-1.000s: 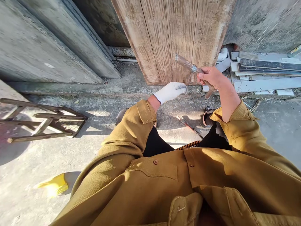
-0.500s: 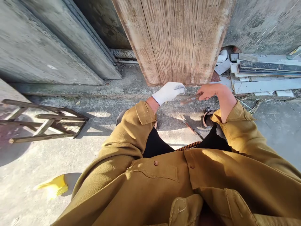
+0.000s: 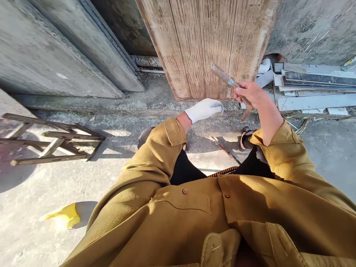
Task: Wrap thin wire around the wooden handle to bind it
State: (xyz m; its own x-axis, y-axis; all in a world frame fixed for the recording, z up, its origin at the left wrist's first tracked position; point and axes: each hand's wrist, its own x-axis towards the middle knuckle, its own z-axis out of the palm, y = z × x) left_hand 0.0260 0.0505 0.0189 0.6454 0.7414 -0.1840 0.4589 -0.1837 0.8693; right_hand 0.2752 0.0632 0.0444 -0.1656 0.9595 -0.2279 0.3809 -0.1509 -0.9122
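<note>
We've got open concrete behind us, door close ahead, right hand fisted round a hammer, gloved left hand curled, grip unclear.

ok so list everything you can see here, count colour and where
wooden door: 1, worn brown, upright at top centre
concrete wall: 1, grey, right of the door
grey slab: 1, grey, leaning at top left
tile offcuts: a stack, white and dark, on the ground right of the door
wooden frame: 1, brown, lying on the ground at left
yellow object: 1, yellow, on the ground at lower left, blurred
thin tool: 1, reddish, on the ground between the knees
hammer: 1, rusty brown with wire-wrapped handle, raised in the right hand
jacket: 1, mustard, on the person
left hand: 1, white glove, low at the door's foot
right hand: 1, bare, gripping the hammer
</note>
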